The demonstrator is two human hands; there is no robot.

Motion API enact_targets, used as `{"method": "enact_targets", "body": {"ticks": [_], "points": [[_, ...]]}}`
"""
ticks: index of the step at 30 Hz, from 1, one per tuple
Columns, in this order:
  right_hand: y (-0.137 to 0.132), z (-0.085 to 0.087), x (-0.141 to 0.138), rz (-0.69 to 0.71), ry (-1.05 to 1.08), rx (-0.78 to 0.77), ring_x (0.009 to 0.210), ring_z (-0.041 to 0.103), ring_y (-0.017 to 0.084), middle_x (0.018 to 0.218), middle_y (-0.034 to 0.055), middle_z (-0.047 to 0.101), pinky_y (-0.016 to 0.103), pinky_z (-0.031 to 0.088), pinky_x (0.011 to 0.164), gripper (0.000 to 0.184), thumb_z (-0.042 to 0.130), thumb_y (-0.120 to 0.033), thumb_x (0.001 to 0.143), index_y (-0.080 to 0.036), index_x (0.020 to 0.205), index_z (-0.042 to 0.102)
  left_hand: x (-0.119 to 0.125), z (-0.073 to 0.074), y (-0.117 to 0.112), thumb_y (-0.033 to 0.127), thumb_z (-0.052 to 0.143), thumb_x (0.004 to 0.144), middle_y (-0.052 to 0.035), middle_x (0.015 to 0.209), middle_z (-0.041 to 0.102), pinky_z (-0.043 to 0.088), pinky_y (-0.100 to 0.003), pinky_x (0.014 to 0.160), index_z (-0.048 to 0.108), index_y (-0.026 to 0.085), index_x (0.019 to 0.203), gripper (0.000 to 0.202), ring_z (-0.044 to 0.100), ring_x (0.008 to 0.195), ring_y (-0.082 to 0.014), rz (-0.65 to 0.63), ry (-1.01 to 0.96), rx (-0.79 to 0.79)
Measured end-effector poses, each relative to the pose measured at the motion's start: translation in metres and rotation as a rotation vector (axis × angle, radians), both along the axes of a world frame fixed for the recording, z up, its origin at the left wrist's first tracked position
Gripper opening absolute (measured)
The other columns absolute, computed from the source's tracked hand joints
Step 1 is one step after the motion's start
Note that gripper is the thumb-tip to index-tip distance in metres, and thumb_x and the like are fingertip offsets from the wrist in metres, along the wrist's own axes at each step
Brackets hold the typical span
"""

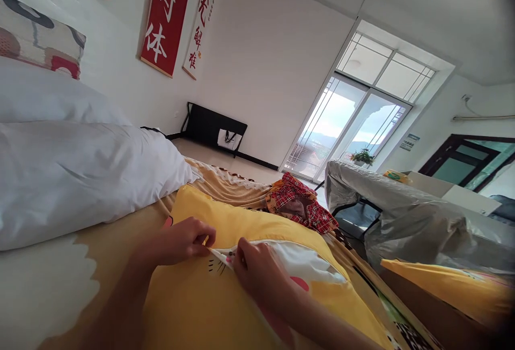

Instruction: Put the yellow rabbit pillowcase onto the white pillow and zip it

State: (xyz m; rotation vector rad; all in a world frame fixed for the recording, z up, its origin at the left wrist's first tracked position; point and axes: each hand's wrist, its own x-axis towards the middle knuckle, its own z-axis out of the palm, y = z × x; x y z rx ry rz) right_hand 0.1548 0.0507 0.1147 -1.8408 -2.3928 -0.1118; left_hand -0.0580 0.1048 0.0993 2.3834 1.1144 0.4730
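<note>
Yellow pillowcase (225,307) lies on the bed (48,285), lower part cut off; zipper (222,256) mostly hidden by fingers. Closed left hand (183,241) pinches the opening's edge; right hand (259,275) pinches the zipper, beside white pillow insert (306,264).

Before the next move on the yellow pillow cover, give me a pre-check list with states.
1. Left hand pinching the yellow cover at the end of the opening: ok.
2. Right hand pinching the same seam, close to the left: ok.
3. Zip slider between the right fingertips: cannot tell, too small.
4. Opening fully shut: not ok, the white inner pillow shows through the gap.
5. White duvet off the seam: ok, it lies to the left of the hands.
6. Red checked cloth away from the seam: ok, it sits beyond the cover's far edge.
</note>
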Motion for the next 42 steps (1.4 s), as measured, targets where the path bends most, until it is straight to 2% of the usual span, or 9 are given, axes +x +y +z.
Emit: {"method": "enact_targets", "body": {"ticks": [5,15,21,25,29,32,36,40,42], "points": [[-0.009,-0.004,0.000,-0.018,-0.157,0.060,0.061,0.058,0.017,0.071,0.0054,0.068,0.033,0.013,0.056,0.018,0.042,-0.018,0.088,-0.020,0.084,0.060,-0.001,0.005,-0.006,0.028,0.049,0.077,0.0024,0.069,0.052,0.028,-0.023,0.060,0.056,0.020,0.076,0.011,0.043,0.068,-0.0131,-0.001,-0.020,-0.034],[-0.012,0.003,0.024,-0.085,-0.088,0.061,0.061,0.058,0.015,0.070,0.0043,0.069,0.030,0.015,0.055,0.019,0.045,-0.018,0.085,-0.020,0.076,0.062,-0.001,0.014,-0.011,0.032,0.050,0.079,0.0033,0.066,0.046,0.027,-0.023,0.057,0.053,0.019,0.072,0.015,0.040,0.064,-0.0120,-0.006,-0.016,-0.078],[-0.023,-0.019,0.039,-0.015,0.004,0.247,0.064,0.059,0.014,0.070,0.0015,0.069,0.029,0.020,0.060,0.015,0.048,-0.016,0.083,-0.020,0.074,0.060,-0.001,0.013,-0.015,0.032,0.051,0.079,0.0035,0.067,0.050,0.029,-0.023,0.058,0.054,0.020,0.072,0.014,0.044,0.065,-0.0120,0.027,0.027,-0.071],[-0.022,-0.028,0.040,-0.058,0.123,0.304,0.059,0.054,0.012,0.064,-0.0005,0.065,0.028,0.020,0.058,0.015,0.048,-0.015,0.080,-0.020,0.068,0.054,0.021,0.023,-0.028,0.037,0.048,0.085,0.0006,0.081,0.056,0.035,-0.025,0.065,0.054,0.019,0.071,0.024,0.050,0.071,-0.0133,0.010,-0.055,0.017],[-0.013,-0.015,0.039,-0.100,0.281,0.125,0.051,0.042,0.009,0.057,-0.0027,0.058,0.025,0.018,0.052,0.015,0.047,-0.014,0.079,-0.019,0.065,0.049,0.065,0.025,-0.039,0.032,0.035,0.094,-0.0037,0.093,0.058,0.039,-0.030,0.077,0.058,0.020,0.086,0.027,0.054,0.086,-0.0177,0.049,-0.186,0.196],[-0.006,-0.003,0.040,-0.017,0.378,0.037,0.052,0.038,0.008,0.056,-0.0041,0.053,0.022,0.019,0.052,0.015,0.047,-0.012,0.077,-0.019,0.064,0.045,0.090,0.019,-0.040,0.023,0.037,0.091,-0.0066,0.096,0.059,0.041,-0.034,0.078,0.058,0.018,0.090,0.021,0.055,0.089,-0.0208,0.040,-0.077,0.258],[-0.004,-0.001,0.042,0.023,0.349,0.085,0.057,0.038,0.009,0.057,-0.0036,0.048,0.022,0.021,0.055,0.016,0.049,-0.011,0.076,-0.018,0.062,0.045,0.097,0.013,-0.039,0.018,0.042,0.088,-0.0083,0.099,0.059,0.044,-0.034,0.077,0.058,0.017,0.090,0.016,0.055,0.090,-0.0218,0.023,0.008,0.235],[-0.004,-0.012,0.046,0.041,0.333,0.106,0.060,0.041,0.008,0.073,-0.0002,0.054,0.021,0.022,0.056,0.013,0.050,-0.008,0.074,-0.017,0.065,0.049,0.096,0.008,-0.037,0.016,0.048,0.083,-0.0097,0.103,0.060,0.045,-0.036,0.079,0.058,0.016,0.094,0.015,0.055,0.095,-0.0237,0.068,0.078,0.212],[-0.003,-0.018,0.048,0.019,0.345,0.092,0.056,0.037,0.007,0.071,-0.0007,0.054,0.022,0.020,0.054,0.014,0.049,-0.008,0.076,-0.017,0.064,0.049,0.099,0.004,-0.035,0.016,0.046,0.084,-0.0103,0.102,0.061,0.045,-0.036,0.080,0.058,0.015,0.093,0.016,0.055,0.095,-0.0241,0.069,0.098,0.212]]}}
